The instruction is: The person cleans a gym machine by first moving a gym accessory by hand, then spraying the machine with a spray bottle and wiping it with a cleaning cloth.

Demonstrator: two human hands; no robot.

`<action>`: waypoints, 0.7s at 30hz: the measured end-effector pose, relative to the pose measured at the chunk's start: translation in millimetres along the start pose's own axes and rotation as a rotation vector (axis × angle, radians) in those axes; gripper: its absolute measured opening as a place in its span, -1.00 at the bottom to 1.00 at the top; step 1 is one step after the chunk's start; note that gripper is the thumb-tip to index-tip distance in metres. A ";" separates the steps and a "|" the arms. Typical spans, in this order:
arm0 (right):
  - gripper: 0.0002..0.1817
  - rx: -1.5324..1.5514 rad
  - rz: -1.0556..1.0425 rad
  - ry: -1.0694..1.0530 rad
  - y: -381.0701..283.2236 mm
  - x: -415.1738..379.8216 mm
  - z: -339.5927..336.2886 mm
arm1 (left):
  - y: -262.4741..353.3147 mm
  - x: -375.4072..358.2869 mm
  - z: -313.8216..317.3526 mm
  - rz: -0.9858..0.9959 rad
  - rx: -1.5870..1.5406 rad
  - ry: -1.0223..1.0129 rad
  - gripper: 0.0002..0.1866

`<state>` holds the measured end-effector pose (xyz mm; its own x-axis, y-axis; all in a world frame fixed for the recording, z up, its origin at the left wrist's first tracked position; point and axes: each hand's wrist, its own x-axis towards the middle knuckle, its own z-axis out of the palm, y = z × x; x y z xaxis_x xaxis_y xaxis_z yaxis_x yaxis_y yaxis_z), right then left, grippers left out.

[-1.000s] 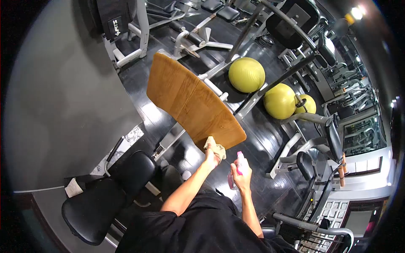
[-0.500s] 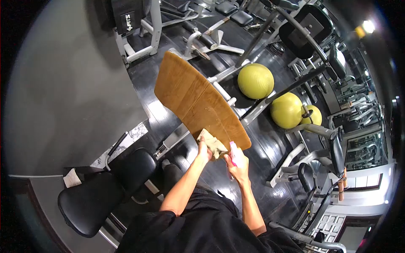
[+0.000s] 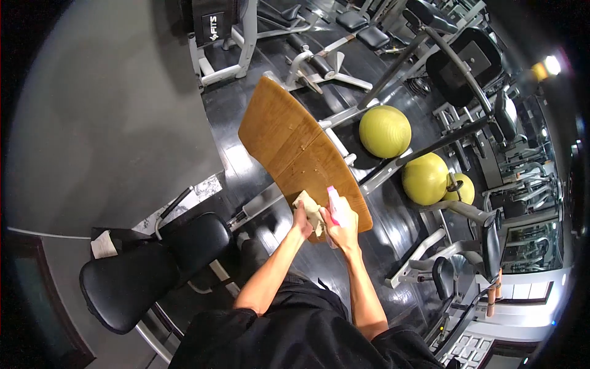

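Observation:
My left hand [image 3: 301, 222] grips a crumpled cream cloth [image 3: 311, 209] at the near edge of a wooden board [image 3: 295, 141]. Close beside it, my right hand [image 3: 343, 225] is wrapped round a spray bottle with a pink and white head [image 3: 335, 200], whose lower body is mostly hidden by the fingers. The bottle's nozzle points away from me over the board. Small wet-looking spots lie on the board's brown surface. The cloth and the right hand are nearly touching.
A black padded bench [image 3: 132, 277] stands at the left, a folded pale cloth [image 3: 104, 245] beside it. Yellow exercise balls [image 3: 385, 131] sit on the dark floor beyond the board. Grey metal gym frames [image 3: 455, 55] stand at the right, and a grey wall [image 3: 117, 123] at the left.
My right hand has moved up and left with the spray bottle, closer to the cloth and over the board. More wet spots show on the wood. The view has shifted slightly.

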<state>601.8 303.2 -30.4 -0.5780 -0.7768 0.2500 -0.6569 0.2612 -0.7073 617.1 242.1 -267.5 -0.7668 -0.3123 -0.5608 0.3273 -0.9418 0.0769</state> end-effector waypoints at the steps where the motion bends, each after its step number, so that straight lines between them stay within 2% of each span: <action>1: -0.74 0.033 -0.009 0.019 -1.4 2.9 2.7 | 4.5 -4.0 3.7 0.004 -0.003 0.001 -0.50; 6: -0.75 0.036 0.033 -0.023 -9.8 10.3 5.5 | 26.0 -6.4 12.6 0.118 0.094 -0.088 -0.51; 9: -0.78 0.117 0.020 0.031 -8.7 6.1 4.8 | 34.8 -0.5 13.0 0.125 0.128 -0.087 -0.52; 10: -0.78 0.147 0.077 0.030 -4.9 0.5 3.3 | 37.6 0.6 14.6 0.128 0.144 -0.085 -0.53; 11: -0.79 0.178 0.136 0.029 -0.9 -5.7 1.2 | 39.0 13.8 10.7 0.178 0.143 -0.032 -0.42; 12: -0.79 0.174 0.141 0.035 3.1 -11.8 -2.0 | 45.6 14.6 16.6 0.146 0.146 0.035 -0.29; 14: -0.80 0.069 0.083 0.151 13.4 -26.3 -11.9 | 37.7 14.3 33.5 0.374 0.349 0.265 -0.24; 15: -0.76 0.098 0.192 0.121 21.4 -36.2 -19.0 | 33.7 10.5 36.4 0.366 0.354 0.263 -0.24; 16: -0.74 0.067 0.159 0.136 25.3 -43.5 -24.7 | 28.0 7.1 35.4 0.452 0.722 0.337 -0.26; 17: -0.73 0.151 0.229 0.151 26.0 -51.4 -30.2 | 20.8 3.4 34.7 0.534 1.091 0.402 -0.28; 18: -0.72 0.236 0.295 0.168 24.1 -57.0 -36.2 | 4.9 -1.3 31.0 0.668 1.181 0.354 -0.34; 21: -0.73 0.295 0.370 0.204 45.8 -80.2 -46.1 | -33.8 -37.1 48.7 0.755 1.347 0.212 -0.44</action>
<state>595.8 403.9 -52.3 -0.8479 -0.5277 0.0510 -0.2430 0.3013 -0.9220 607.7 279.4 -209.2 -0.5318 -0.8342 -0.1459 -0.2211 -0.0296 0.9748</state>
